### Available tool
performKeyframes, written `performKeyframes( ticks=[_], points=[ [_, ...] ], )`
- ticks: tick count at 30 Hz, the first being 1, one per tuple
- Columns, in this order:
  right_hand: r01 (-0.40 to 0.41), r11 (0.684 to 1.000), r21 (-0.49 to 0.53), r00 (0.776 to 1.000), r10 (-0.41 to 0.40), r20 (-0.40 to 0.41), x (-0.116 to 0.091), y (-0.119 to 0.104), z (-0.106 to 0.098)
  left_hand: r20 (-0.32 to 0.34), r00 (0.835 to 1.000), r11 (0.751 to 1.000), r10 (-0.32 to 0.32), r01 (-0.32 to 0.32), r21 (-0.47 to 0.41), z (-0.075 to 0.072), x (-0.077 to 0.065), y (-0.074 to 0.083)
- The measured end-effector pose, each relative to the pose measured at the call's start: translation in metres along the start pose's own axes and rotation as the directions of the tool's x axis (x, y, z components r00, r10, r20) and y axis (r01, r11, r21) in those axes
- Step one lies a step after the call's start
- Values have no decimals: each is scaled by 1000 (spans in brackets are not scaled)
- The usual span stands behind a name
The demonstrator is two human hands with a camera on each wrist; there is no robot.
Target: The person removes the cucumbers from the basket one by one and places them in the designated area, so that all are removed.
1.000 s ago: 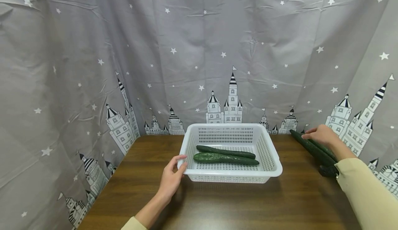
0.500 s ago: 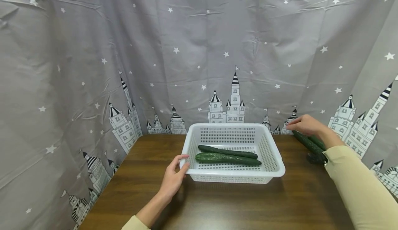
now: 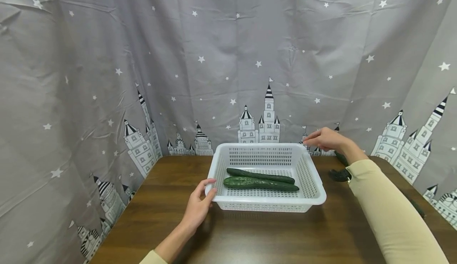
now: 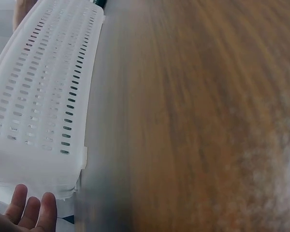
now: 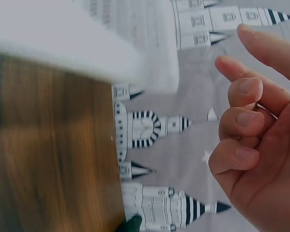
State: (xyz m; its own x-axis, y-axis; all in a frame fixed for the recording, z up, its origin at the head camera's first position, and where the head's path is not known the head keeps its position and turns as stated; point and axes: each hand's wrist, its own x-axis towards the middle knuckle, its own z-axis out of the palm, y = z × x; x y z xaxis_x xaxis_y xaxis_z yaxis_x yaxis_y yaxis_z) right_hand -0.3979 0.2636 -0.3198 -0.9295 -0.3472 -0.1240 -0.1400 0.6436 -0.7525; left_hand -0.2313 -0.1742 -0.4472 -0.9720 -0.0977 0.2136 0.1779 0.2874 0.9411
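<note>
In the head view a white slotted plastic basket (image 3: 265, 203) stands on the table, with two dark green cucumbers (image 3: 260, 183) lying side by side on its floor. My left hand (image 3: 198, 204) holds the basket's rim at the near left corner. In the left wrist view its fingertips (image 4: 31, 210) show by the basket's end wall. Above the far right corner of the basket hovers my right hand (image 3: 330, 140). The right wrist view shows its fingers loosely bent, holding nothing. Another cucumber (image 3: 341, 158) lies at the right, largely hidden behind the right wrist.
A brown wooden table (image 3: 257, 236) carries everything. Behind it hangs a grey curtain (image 3: 214, 77) printed with castles and stars. Part of a dark green cucumber (image 3: 415, 207) shows beyond the right sleeve. A dark device (image 3: 339, 175) sits at the right wrist.
The right hand has left the cucumbers at the right and moved leftward to the basket's far right corner, carrying nothing. The left hand stays on the rim.
</note>
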Motion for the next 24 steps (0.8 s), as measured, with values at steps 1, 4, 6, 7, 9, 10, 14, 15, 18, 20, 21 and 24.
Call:
performKeyframes(
  ticks=[1,4,6,7,9,10,14,15,18,20,21,24],
  points=[
    [6,1000,9,1000,-6,4,2,-2,3,1,1000,1000,4,-4,1,0,0,0],
    [10,999,45,1000,-11,21,9,-9,13,0,1000,1000,5,-5,-5,0,0,-1],
    [14,998,65,999,-16,35,15,-12,18,1,1000,1000,6,-6,-5,0,0,-1],
    [16,997,74,999,-19,44,17,-14,21,2,1000,1000,7,-7,-5,0,0,-1],
    [13,995,97,998,-19,60,22,-18,26,4,1000,1000,5,-5,-7,1,1,-1],
    [12,994,106,998,-19,63,25,-20,28,4,1000,1000,6,-6,-7,1,1,-1],
    [22,991,134,996,-33,81,33,-28,40,4,1000,1000,6,-6,0,0,1,-1],
    [23,989,147,995,-36,89,35,-29,44,3,1000,1000,1,-1,2,0,0,0],
    [23,983,181,991,-46,122,40,-30,56,2,1000,1000,-20,20,5,0,-3,0],
    [13,977,213,990,-42,133,42,-30,62,3,1000,1000,-28,28,4,0,-3,0],
    [5,973,230,990,-38,137,43,-29,65,3,1000,1000,-26,26,4,0,-3,0],
    [-10,968,250,991,-25,135,45,-28,72,10,1000,1000,-17,17,3,1,-1,0]
  ],
)
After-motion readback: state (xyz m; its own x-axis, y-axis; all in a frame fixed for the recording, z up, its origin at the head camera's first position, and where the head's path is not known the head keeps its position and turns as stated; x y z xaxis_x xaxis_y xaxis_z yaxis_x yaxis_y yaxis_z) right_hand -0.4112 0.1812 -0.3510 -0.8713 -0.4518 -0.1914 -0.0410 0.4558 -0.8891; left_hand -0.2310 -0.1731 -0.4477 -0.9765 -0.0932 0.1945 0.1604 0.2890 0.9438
